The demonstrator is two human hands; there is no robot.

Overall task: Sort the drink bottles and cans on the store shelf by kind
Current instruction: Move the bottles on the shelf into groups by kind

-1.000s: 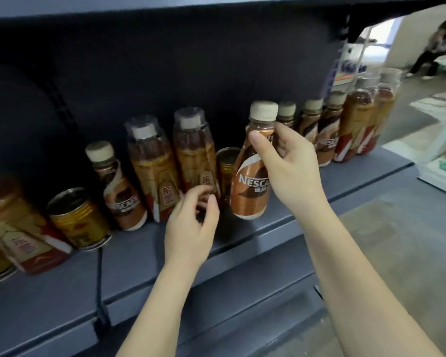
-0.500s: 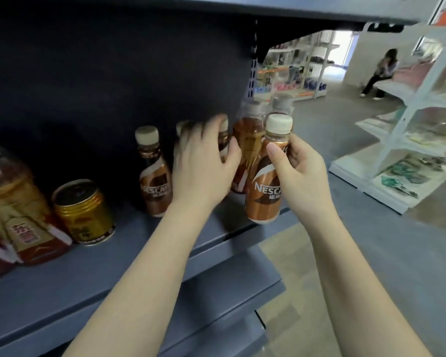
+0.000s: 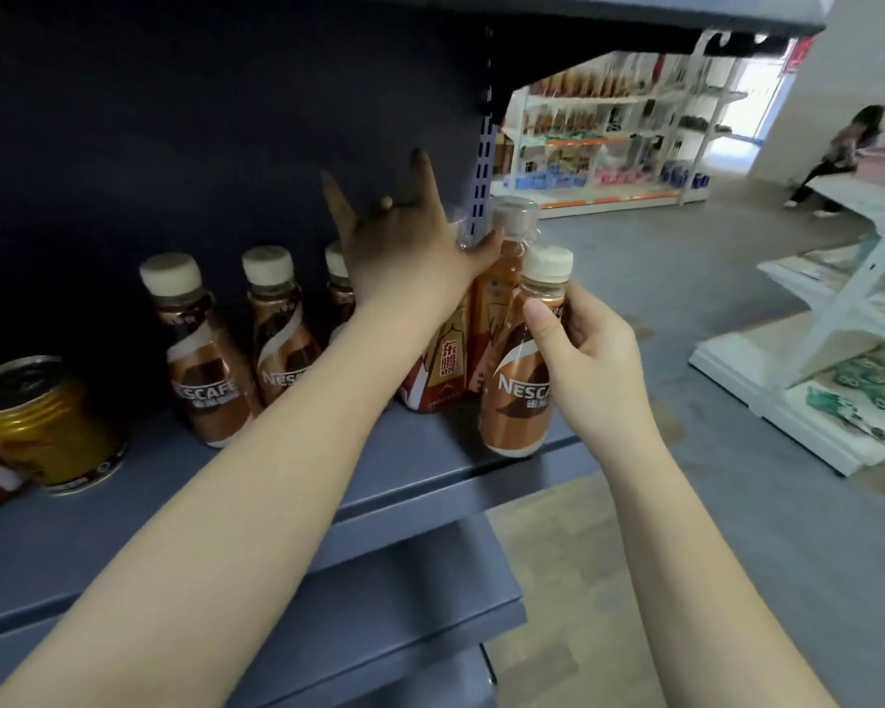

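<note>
One view, from my head: my right hand grips an upright Nescafé bottle at the shelf front edge. Its matching bottles stand to the left, past my left hand, spread against two taller bottles.

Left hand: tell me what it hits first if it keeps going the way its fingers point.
The left hand has straight fingers aimed up and back into the shelf. Nothing shows ahead of them, so they would probably meet the dark back panel first. Depth is unclear in the shadow.
</note>
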